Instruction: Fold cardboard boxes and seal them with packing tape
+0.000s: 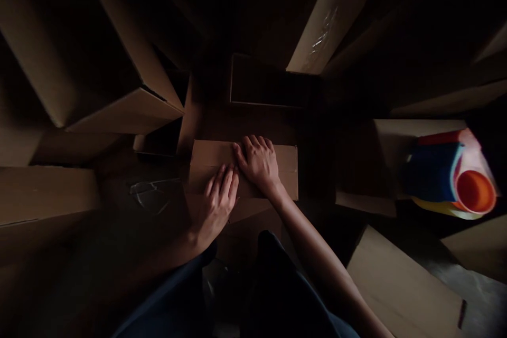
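Note:
A brown cardboard box (206, 154) lies in front of my knees, its two top flaps folded in and meeting along a seam. My left hand (221, 195) rests flat on the near flap, fingers stretched toward the seam. Further right, my right hand (259, 161) lies across the seam, palm down, fingers extended and the thumb out to the left. Both hands press on the cardboard and hold nothing. The undersides of the palms are hidden.
Large cardboard boxes (130, 113) crowd the left and far side. At right, colourful rolled or cup-like items (435, 169), blurred, sit by another box. A loose cardboard piece (404, 285) is at lower right. Clear plastic film (152, 195) lies on the floor at left.

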The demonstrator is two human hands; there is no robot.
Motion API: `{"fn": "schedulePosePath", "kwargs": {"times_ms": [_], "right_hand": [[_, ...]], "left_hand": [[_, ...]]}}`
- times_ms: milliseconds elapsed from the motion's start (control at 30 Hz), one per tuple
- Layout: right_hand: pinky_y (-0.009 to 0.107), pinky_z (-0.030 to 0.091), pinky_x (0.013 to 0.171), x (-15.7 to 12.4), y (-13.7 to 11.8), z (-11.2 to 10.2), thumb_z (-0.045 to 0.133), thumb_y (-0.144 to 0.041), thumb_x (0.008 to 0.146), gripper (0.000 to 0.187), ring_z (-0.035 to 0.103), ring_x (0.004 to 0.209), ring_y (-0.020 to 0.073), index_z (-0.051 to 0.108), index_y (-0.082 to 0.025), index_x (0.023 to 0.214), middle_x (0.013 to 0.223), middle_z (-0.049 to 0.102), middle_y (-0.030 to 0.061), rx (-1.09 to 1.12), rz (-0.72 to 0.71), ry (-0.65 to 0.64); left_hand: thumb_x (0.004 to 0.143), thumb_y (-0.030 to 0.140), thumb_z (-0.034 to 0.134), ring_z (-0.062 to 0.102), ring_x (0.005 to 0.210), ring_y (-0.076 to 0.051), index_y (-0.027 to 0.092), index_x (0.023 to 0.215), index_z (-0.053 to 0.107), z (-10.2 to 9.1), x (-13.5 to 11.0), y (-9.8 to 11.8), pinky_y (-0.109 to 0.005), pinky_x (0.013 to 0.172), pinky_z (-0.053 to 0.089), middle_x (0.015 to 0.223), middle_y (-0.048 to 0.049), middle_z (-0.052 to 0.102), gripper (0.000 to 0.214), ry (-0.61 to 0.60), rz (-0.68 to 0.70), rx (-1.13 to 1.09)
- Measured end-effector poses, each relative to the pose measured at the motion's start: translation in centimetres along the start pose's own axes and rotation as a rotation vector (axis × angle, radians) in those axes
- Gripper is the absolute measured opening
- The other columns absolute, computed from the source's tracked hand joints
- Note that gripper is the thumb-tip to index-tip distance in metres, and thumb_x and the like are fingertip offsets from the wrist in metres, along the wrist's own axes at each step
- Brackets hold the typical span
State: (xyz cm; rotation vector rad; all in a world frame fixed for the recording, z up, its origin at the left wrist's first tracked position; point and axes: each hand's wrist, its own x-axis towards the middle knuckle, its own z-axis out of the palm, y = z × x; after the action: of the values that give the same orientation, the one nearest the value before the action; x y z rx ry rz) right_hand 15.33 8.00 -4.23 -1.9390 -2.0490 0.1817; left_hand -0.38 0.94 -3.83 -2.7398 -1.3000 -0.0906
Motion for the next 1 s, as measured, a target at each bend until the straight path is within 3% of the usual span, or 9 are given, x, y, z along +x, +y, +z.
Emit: {"fn": "schedulePosePath", "kwargs": {"times_ms": [267, 1000], "right_hand": [[0.037, 0.037, 0.089, 0.02, 0.04, 0.05, 0.028, -0.046, 0.104, 0.045, 0.058, 0.096, 0.0247, 0.061, -0.018, 0.093, 0.097, 0.067, 0.0091, 0.014, 0.005, 0.002], [0.038, 0.037, 0.088, -0.14, 0.00, 0.29, 0.029, -0.045, 0.103, 0.043, 0.057, 0.096, 0.0255, 0.061, -0.018, 0.094, 0.098, 0.067, 0.0099, 0.003, 0.004, 0.017]], "left_hand": [[0.097, 0.021, 0.046, 0.042, 0.141, -0.032, 0.005, 0.148, 0.042, 0.25, -0.11, 0.07, -0.042, 0.110, 0.043, 0.150, -0.0185, 0.046, 0.053, 0.027, -0.004, -0.025], [0.095, 0.017, 0.047, 0.053, 0.132, -0.031, 0.008, 0.132, 0.061, -0.15, 0.50, -0.72, -0.041, 0.100, 0.050, 0.140, -0.0172, 0.058, 0.040, 0.006, 0.014, -0.067]]}}
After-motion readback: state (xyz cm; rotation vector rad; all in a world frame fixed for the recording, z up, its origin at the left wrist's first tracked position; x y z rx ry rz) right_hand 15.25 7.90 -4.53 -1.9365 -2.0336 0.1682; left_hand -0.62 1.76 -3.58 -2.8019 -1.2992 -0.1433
